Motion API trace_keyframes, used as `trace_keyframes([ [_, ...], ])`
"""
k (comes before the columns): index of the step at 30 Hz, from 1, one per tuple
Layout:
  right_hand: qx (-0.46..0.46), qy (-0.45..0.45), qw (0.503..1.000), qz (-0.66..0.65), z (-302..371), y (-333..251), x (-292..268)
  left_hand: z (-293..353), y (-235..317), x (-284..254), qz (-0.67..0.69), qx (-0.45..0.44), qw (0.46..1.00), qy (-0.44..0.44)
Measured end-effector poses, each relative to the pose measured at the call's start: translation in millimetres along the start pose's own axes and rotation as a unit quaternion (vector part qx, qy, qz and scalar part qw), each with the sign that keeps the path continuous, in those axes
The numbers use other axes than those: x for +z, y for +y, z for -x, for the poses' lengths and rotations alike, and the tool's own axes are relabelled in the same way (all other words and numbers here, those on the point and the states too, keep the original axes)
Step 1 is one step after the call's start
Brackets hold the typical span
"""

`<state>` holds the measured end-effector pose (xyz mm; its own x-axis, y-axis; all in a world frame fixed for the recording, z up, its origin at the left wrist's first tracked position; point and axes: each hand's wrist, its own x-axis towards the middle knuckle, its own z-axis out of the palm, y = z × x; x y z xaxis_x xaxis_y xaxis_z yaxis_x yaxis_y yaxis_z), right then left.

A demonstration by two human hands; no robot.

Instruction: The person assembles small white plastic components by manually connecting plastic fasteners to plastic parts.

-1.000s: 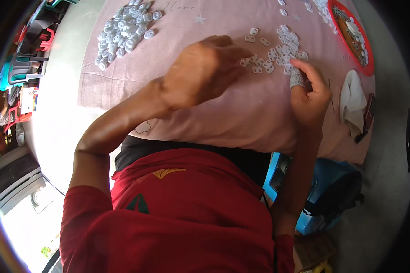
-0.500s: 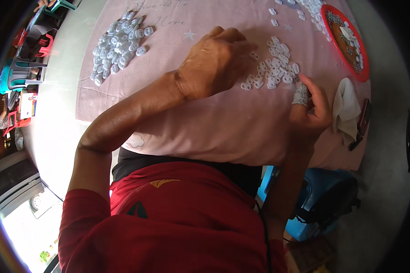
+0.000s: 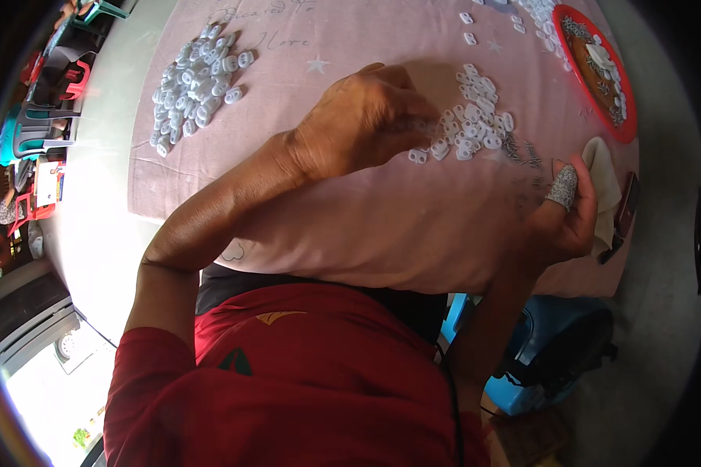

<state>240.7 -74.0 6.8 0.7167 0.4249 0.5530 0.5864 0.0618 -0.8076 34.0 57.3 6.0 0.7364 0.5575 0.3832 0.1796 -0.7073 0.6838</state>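
Pink cloth (image 3: 350, 226) covers the table. Right hand (image 3: 562, 218) sits at the near edge, fingers curled shut, thumb in a grey sleeve. Left hand (image 3: 366, 121) reaches into the white clip cluster (image 3: 475, 117), fingertips pinched; grip unclear. Second clip pile (image 3: 195, 82) far left, red tray (image 3: 600, 70) far right.

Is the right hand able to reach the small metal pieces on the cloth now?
Probably yes. The right hand lies just below the small metal pieces on the pink cloth, and nothing stands between them; the left hand works further left.
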Motion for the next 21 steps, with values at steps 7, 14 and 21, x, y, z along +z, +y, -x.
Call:
trace_keyframes([
  [7,-0.058,-0.149,0.978,0.135,-5.0,4.0,-4.1,1.0,-1.2,4.2,0.028,-0.066,0.996,0.059],
  [14,-0.148,-0.255,0.935,0.195,-6.7,5.2,-2.0,4.6,2.0,6.4,0.158,-0.158,0.974,0.044],
  [21,-0.103,-0.252,0.955,0.119,-3.6,2.6,-5.5,5.2,2.6,10.7,0.242,-0.158,0.953,0.088],
])
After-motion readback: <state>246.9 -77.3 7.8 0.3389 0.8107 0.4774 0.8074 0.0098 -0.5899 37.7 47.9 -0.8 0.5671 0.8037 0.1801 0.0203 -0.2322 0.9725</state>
